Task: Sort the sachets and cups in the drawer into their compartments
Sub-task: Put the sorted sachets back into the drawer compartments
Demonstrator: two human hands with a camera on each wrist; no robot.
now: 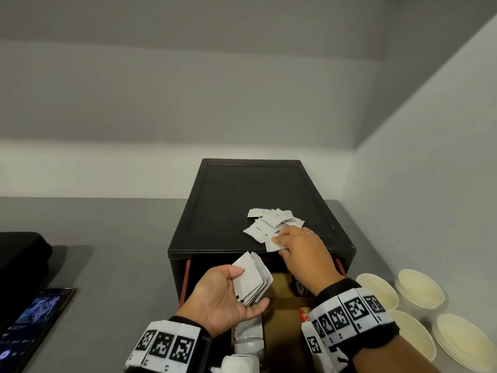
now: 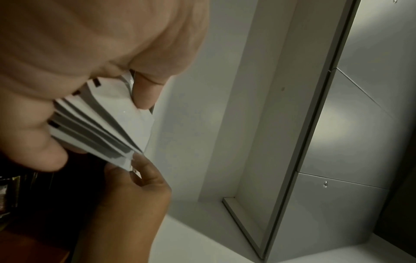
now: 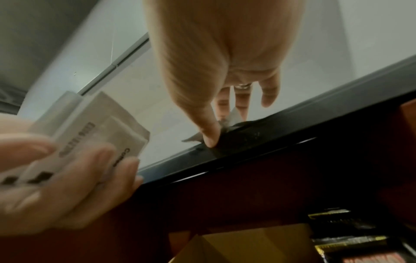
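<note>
A black box [image 1: 242,189] stands on the grey counter with its drawer [image 1: 279,305] pulled out below. Loose white sachets [image 1: 271,220] lie in a heap on the box top at the right. My right hand [image 1: 279,244] rests at the heap's near edge and pinches one white sachet [image 3: 234,113] between thumb and fingers by the box's front rim. My left hand [image 1: 251,286] hovers over the drawer, holding a fanned stack of white sachets [image 1: 250,278] between thumb and fingers. The same stack [image 2: 108,124] fills the left wrist view. White cups [image 1: 247,343] stand in the drawer's left compartment.
Stacks of cream paper bowls [image 1: 419,289] crowd the counter right of the drawer, against the wall. A phone [image 1: 35,319] and a black bag [image 1: 21,254] lie at the far left. Dark sachets [image 3: 349,240] and a red one [image 1: 305,313] sit in the drawer's right compartments.
</note>
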